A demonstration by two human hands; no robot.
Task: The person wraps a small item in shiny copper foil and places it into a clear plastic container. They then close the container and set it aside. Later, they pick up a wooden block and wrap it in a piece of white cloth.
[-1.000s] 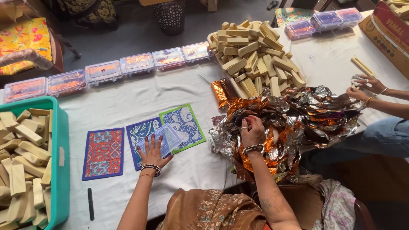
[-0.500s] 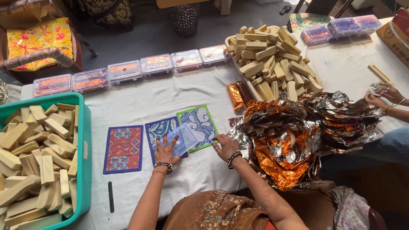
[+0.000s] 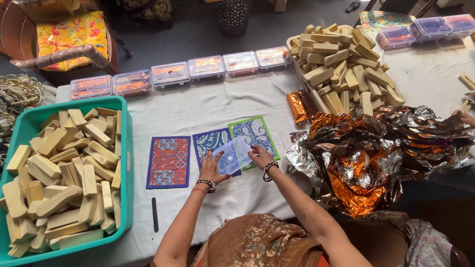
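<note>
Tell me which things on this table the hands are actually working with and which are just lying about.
In hand:
left hand and right hand on the clear plastic box
blue patterned card and green-edged card under it

Lying about:
red patterned card
teal tub of wooden blocks
crumpled foil
black pen

We find a small handcraft packing workshop: a cloth-covered counter [image 3: 198, 106] bearing a teal tub [image 3: 123, 148] of wooden blocks [image 3: 64, 178], rows of clear lidded boxes [image 3: 170, 74], and crumpled foil sheets [image 3: 376, 153].

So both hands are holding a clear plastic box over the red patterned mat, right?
Not quite. In the head view, the left hand and right hand hold the clear plastic box over the blue patterned mat; the red patterned mat lies apart.
</note>
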